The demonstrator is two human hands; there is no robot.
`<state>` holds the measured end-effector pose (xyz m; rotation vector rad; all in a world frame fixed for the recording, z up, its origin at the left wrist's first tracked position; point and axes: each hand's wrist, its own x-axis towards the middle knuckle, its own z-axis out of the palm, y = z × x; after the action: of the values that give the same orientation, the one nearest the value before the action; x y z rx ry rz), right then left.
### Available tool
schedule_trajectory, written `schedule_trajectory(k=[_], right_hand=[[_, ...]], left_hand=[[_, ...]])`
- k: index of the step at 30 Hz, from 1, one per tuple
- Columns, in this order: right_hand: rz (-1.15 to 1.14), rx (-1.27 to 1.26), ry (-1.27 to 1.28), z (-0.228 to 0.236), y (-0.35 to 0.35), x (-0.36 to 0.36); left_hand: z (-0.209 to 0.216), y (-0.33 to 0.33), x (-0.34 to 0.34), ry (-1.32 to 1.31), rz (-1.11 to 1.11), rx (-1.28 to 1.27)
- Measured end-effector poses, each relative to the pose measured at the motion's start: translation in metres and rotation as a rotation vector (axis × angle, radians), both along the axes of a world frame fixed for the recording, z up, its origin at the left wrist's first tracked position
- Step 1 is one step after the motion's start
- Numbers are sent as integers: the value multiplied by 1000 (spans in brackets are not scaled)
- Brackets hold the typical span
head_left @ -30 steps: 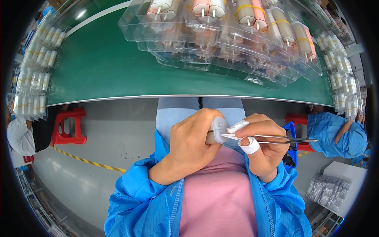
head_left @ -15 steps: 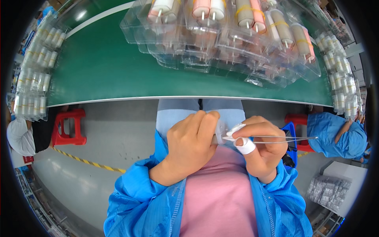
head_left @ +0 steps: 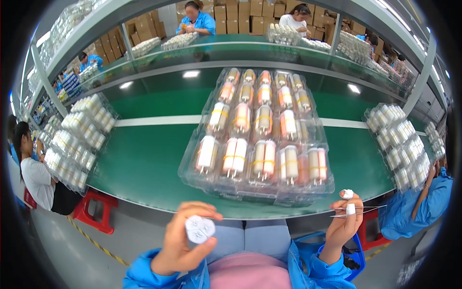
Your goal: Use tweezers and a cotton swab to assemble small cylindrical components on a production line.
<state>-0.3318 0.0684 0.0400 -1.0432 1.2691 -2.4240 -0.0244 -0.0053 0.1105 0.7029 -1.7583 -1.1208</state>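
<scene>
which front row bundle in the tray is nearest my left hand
The leftmost banded bundle, at the near-left corner of the clear tray; the other front-row bundles sit farther right, away from the left hand holding the white lobed piece.

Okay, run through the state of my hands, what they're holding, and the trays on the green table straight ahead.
Left hand: closed on the white three-lobed piece.
White three-lobed piece: held, flat face toward the camera.
Right hand: fingers bent, holding the tweezers.
Tweezers: tips apart, pointing left.
White finger wraps: on the right hand's digits.
Clear trays: stacked, uncovered, loaded.
Cylinders: in the trays, many yellow-banded together.
</scene>
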Motion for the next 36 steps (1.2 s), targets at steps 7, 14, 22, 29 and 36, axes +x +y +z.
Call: schedule_trajectory(k=[7, 14, 22, 29, 36], right_hand=[[15, 105, -263, -28, -48, -56], [49, 151, -256, -43, -53, -66], [122, 87, -252, -37, -50, -61], [259, 22, -386, -42, -46, -69], [634, -143, -595, -41, -42, -84]], left_hand=[[69, -112, -83, -207, -148, -35], [80, -167, -204, -768, -147, -278], [53, -177, -218, -782, -23, -621], [52, -239, -173, -697, -25, -900], [32, -305, -119, -952, 257, -419]])
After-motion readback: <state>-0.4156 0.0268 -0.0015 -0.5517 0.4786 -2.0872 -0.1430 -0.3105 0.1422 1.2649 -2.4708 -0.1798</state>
